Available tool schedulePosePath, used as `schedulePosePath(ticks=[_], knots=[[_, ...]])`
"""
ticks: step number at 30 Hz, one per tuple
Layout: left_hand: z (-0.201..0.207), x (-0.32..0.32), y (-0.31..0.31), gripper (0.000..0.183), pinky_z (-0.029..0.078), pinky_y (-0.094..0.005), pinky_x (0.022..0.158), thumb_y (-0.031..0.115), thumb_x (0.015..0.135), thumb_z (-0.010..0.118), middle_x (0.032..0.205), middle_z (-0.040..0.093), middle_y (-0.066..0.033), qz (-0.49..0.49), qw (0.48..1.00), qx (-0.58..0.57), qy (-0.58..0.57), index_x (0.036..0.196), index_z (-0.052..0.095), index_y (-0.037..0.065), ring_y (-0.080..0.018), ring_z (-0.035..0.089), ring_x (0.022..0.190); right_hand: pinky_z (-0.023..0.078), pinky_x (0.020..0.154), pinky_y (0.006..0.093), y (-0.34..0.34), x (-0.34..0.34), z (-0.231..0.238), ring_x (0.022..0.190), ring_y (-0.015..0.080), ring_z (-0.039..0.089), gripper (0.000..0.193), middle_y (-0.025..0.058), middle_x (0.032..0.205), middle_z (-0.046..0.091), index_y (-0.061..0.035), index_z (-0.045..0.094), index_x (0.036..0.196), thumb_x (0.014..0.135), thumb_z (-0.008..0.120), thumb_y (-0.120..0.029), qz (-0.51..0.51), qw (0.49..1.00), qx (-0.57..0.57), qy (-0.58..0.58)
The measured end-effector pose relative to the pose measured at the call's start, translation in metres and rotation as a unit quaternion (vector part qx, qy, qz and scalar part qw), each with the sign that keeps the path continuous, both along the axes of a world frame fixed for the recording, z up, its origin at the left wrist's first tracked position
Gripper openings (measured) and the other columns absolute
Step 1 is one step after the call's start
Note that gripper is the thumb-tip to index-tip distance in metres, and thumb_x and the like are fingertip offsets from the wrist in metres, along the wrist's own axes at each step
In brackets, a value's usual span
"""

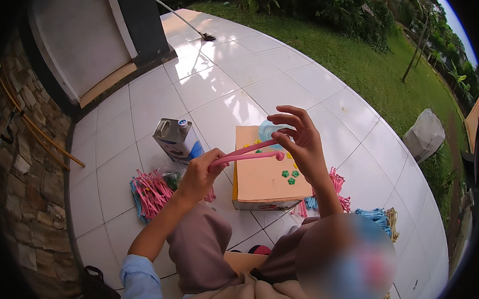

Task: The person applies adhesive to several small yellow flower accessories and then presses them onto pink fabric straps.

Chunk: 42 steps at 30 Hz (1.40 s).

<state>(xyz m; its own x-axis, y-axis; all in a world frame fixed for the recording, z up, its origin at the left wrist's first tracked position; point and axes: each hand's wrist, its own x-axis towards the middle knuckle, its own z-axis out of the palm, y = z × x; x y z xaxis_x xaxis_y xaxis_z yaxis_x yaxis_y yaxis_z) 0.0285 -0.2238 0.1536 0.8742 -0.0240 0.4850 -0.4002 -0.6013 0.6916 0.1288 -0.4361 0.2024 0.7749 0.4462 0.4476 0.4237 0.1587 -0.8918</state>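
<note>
A pair of slim pink rod-like pieces [250, 156], or one piece bent double, stretches between my hands; one end has a small round knob. My left hand [200, 173] is closed around the left end. With thumb and finger my right hand [303, 144] pinches the upper length near its right end, its other fingers raised apart. Below them stands a cardboard box [259, 185] with a peach-coloured top. Small green flower shapes [285, 173] and yellow ones [289, 156] lie on it, partly hidden by my right hand. A light-blue translucent bowl [267, 129] sits at the box's far edge.
Left of the box stand a rectangular metal can [171, 141] and a heap of pink and blue pieces [153, 193] beside a clear plastic bag [173, 177]. More bundles [375, 215] lie at right on the white tiles. A mop [206, 36] rests farther off. A blurred patch covers the lower right.
</note>
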Motion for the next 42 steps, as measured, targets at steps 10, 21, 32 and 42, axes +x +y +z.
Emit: schedulePosePath(ticks=[10,21,32,42], knots=[[-0.013,0.002,-0.01,0.056,0.024,-0.0218,0.049,0.05,0.093,0.026,0.056,0.029,0.005,-0.015,0.984,-0.162,0.074,0.086,0.053,0.001,-0.0051,0.027,0.051,0.047,0.068,0.0249,-0.004,0.008,-0.009,0.082,0.0148,0.058,0.043,0.0099,0.091,0.06,-0.004,0.047,0.115,0.077,0.066,-0.015,0.039,0.976,-0.161,0.142],[-0.014,0.004,-0.009,0.017,0.035,-0.0166,0.05,0.025,0.095,0.04,0.085,0.053,-0.0033,0.013,0.934,-0.346,0.084,0.095,0.039,0.008,-0.0028,0.042,0.055,0.049,0.075,0.0235,0.001,0.006,-0.003,0.079,0.0082,0.054,0.038,0.0035,0.081,0.054,-0.0012,0.051,0.108,0.073,0.059,0.01,-0.032,0.999,-0.005,-0.018],[0.021,0.008,0.002,0.036,0.044,-0.0169,0.07,-0.004,0.077,0.063,0.092,0.053,-0.0072,-0.108,0.924,-0.341,0.138,0.088,0.033,0.011,-0.0046,0.054,0.078,0.049,0.078,0.026,-0.016,0.021,-0.006,0.081,0.0113,0.055,0.039,0.0051,0.093,0.046,-0.0021,0.049,0.109,0.073,0.06,0.01,-0.027,0.999,0.036,-0.025],[-0.045,0.046,0.027,0.016,0.032,-0.0194,0.047,0.014,0.082,0.063,0.06,0.049,0.0056,0.093,0.968,-0.042,0.228,0.082,0.052,0.002,-0.0011,0.041,0.053,0.046,0.08,0.0382,-0.041,0.068,-0.113,0.091,0.0308,0.057,0.043,0.0169,0.104,0.054,-0.0049,0.046,0.115,0.076,0.064,-0.009,-0.073,0.784,-0.614,-0.057]])
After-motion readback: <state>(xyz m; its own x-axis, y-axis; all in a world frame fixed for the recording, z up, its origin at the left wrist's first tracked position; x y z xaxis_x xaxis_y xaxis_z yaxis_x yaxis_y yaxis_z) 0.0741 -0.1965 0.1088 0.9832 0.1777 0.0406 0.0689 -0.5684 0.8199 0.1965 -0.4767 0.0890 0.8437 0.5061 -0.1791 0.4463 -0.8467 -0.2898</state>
